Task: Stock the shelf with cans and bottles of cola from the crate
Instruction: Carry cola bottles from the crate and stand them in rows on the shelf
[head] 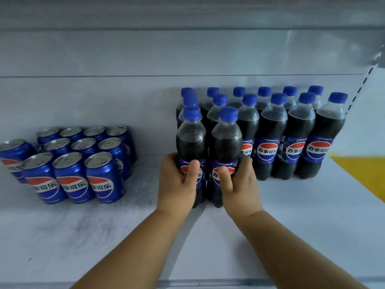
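— White shelf (291,215) carries cans (73,163) at nine o'clock, bottles (291,132) at two?
— Yes. Left hand (177,180) and right hand (239,184) each hold one front bottle; pushing may topple neighbours.

Leftmost can (11,157) cut by the frame edge — rear bottles (264,94) mostly hidden, perhaps six.

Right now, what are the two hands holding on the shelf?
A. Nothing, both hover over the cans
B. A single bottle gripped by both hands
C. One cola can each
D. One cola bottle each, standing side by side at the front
D: the left hand grips the front-left cola bottle and the right hand grips the cola bottle beside it, both upright, while the cola cans sit untouched to the left.
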